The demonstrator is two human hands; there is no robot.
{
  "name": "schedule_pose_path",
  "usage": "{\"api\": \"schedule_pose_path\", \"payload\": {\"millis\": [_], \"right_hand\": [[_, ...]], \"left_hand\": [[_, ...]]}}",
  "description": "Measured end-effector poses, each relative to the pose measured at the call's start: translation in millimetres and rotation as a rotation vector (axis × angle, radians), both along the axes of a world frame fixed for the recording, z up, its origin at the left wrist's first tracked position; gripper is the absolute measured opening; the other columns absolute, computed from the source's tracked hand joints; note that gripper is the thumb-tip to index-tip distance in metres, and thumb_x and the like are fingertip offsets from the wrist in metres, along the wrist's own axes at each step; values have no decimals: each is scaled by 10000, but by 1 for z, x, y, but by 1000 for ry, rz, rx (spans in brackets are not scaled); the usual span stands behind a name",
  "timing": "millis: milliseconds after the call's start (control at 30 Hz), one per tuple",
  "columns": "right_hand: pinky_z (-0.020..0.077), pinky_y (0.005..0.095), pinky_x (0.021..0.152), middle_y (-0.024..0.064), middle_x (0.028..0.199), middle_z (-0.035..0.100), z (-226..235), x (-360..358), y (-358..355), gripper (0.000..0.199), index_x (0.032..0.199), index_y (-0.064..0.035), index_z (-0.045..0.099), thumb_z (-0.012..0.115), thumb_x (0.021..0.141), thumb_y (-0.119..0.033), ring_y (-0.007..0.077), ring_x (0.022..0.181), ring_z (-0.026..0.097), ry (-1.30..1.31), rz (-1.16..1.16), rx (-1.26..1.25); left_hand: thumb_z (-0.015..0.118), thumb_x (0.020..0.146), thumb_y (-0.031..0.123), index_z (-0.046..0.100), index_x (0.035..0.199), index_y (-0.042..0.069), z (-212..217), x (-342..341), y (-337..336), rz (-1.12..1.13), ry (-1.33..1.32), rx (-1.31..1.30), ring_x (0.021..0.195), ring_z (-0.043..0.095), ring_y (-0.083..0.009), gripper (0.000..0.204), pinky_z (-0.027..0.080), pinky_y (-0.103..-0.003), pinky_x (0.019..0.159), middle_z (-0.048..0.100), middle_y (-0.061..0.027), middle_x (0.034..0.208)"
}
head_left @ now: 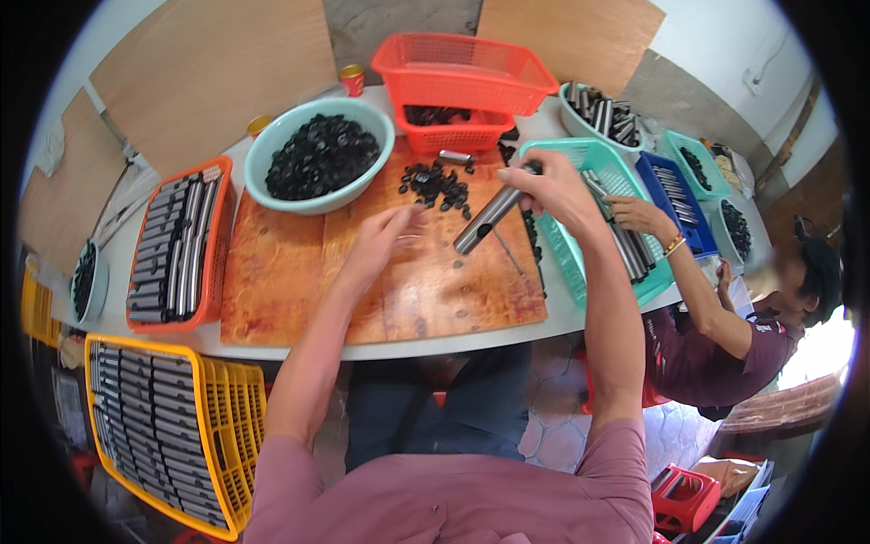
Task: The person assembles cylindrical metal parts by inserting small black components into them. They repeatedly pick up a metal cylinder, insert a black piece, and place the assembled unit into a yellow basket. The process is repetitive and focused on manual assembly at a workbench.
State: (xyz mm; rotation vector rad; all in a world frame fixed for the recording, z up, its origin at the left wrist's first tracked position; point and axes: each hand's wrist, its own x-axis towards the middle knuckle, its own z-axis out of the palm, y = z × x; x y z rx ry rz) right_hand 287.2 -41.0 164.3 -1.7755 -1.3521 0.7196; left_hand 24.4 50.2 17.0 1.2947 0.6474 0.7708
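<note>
My right hand [551,189] grips a shiny metal tube [488,222] near its upper end. The tube is tilted over the board, its lower end toward my left hand, and a hole shows in its side. Something black [533,167] is at its top, partly covered by my fingers. My left hand [382,243] hovers over the wooden board [381,308], slightly blurred, fingers loosely apart with nothing visible in them. Just beyond it lies a loose pile of small black parts [437,186]. A short metal tube [456,158] and a thin rod [509,254] also lie on the board.
A pale green basin [258,186] of black parts stands at the back left. Tubes fill an orange basket [222,245] and a yellow crate [207,435]. Red baskets [462,68] stand behind. A co-worker's hand [639,216] reaches into the green basket [566,254] on the right.
</note>
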Motion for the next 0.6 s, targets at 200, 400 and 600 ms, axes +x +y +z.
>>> {"api": "schedule_pose_path", "payload": {"millis": [200,400,600], "right_hand": [[382,254,455,41,633,612,-76,-39,66,403,939,-8,684,766,882,-398,97,494,523,78,121,-149],[502,349,586,94,725,698,-121,-42,79,370,999,8,699,764,896,-341,169,631,649,39,-246,301],[519,378,593,114,718,682,-161,-33,69,164,952,-28,695,731,926,-186,267,625,672,-424,-302,543]], "left_hand": [[491,1104,312,578,1310,-16,4,24,11,-425,-169,-425,988,718,-253,397,603,-405,866,709,-168,1107],[464,1108,288,540,1369,-7,-28,25,33,-281,-370,-510,967,677,-225,401,583,-371,859,668,-112,1086],[464,1104,272,532,1385,13,-53,24,46,-175,-450,-562,936,662,-223,387,570,-366,833,659,-109,1069]]}}
